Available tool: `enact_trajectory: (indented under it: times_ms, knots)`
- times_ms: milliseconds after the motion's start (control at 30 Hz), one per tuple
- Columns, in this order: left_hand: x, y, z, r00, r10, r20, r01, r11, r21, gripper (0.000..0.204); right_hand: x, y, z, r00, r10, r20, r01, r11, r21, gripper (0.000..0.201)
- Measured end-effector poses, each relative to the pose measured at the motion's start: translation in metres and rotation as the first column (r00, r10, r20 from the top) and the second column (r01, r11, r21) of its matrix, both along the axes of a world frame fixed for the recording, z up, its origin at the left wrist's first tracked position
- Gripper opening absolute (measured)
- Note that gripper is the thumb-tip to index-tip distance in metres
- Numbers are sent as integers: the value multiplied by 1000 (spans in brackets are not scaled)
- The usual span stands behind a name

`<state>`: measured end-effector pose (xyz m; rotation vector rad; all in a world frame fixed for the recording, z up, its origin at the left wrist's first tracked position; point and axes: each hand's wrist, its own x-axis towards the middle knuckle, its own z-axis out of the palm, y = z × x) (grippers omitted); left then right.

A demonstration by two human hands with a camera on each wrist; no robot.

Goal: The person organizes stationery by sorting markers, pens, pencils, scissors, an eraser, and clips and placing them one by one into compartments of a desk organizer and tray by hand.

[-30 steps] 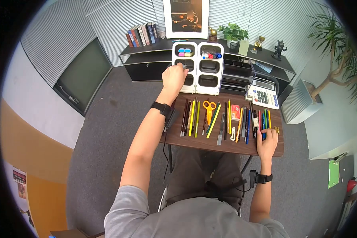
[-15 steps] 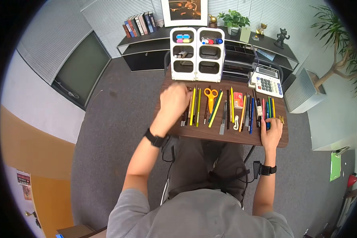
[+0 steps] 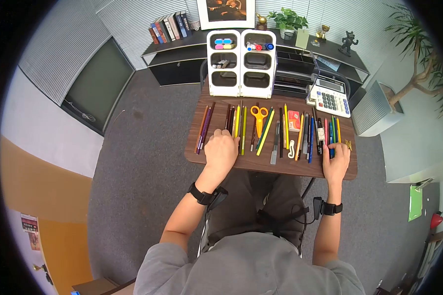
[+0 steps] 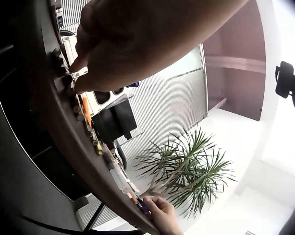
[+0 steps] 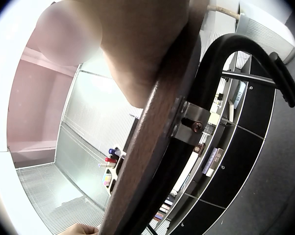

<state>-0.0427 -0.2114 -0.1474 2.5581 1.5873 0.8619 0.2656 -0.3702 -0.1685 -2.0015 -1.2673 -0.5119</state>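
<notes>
In the head view, my left hand is low over the near part of the table, at the near ends of several dark pencils. Its thumb and fingertip come together around a dark pencil end in the left wrist view. A yellow-green pencil lies just right of that hand. On the right, my right hand rests at the table edge, thumb and fingers on either side of blue and green coloured pencils. Purple pencils lie to the left of my left hand.
Behind the pencils stands a white organizer with markers, highlighters and grey items in its compartments. A calculator sits at the back right. Orange scissors, a red box and a grey cutter lie in the row on the table.
My left hand has left the organizer's left middle compartment, where grey items now show, and come back to the dark pencils, uncovering the purple ones. My right hand has stayed in place.
</notes>
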Motion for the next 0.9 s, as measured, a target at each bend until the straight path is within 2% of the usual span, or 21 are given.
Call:
enact_trajectory:
  times_ms: [300,500,633,733,833,900]
  knots:
    - [5,-4,-3,998,27,-61,-32,997,-74,31,0,0,-1,1000,-5,0,5,1000,4,19]
    - [7,-5,-2,998,50,-33,-53,993,-102,32,1,0,-3,1000,-13,-14,13,1000,-10,20]
    - [8,-3,-4,997,75,-31,-78,992,-102,32,0,0,-2,1000,-6,-22,6,1000,-9,19]
    - [6,0,-2,994,96,-51,-98,994,-41,29,1,-1,-3,1000,-6,-19,6,1000,-10,19]
    - [3,0,19,994,104,20,-104,995,4,26,1,0,-2,1000,-7,-12,7,1000,-5,20]
    - [1,9,37,978,45,204,-65,994,91,22,0,0,-2,1000,-8,-7,8,1000,-3,20]
